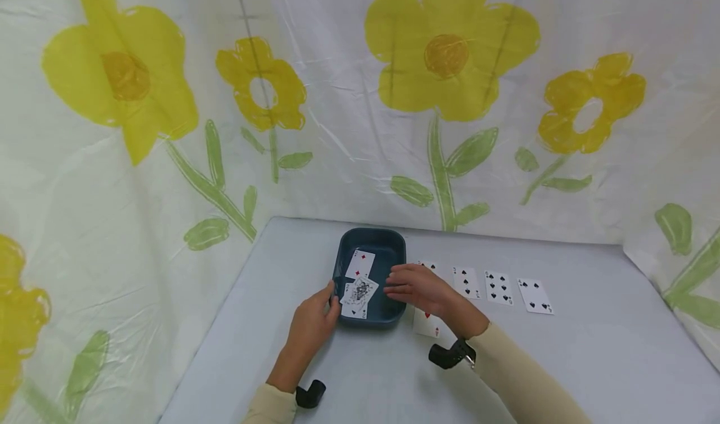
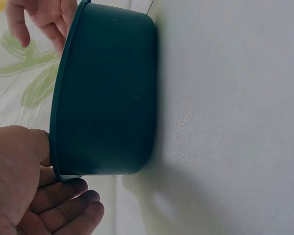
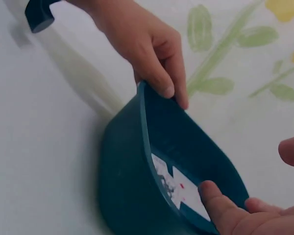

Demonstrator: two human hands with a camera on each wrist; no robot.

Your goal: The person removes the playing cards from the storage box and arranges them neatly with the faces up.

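A dark teal plastic basin [image 1: 388,244] stands on the table. Inside it lie a diamond card [image 1: 360,264], a joker [image 1: 360,291] and a partly covered black-suit card [image 1: 354,310]. My left hand [image 1: 312,318] grips the basin's left rim, with the thumb on one side and fingers on the other, as the left wrist view shows beside the basin wall [image 2: 108,93]. Over the basin's right side is my right hand [image 1: 422,289], its fingers extended and holding nothing visible. In the right wrist view, its fingers [image 3: 223,208] are near the rim.
Right of the basin, spade cards lie face up in a row, among them a six [image 1: 499,287] and a four [image 1: 535,296]. A red-suit card [image 1: 426,323] lies partly under the right forearm. A flower-printed curtain [image 1: 337,99] hangs behind the white table [image 1: 253,324].
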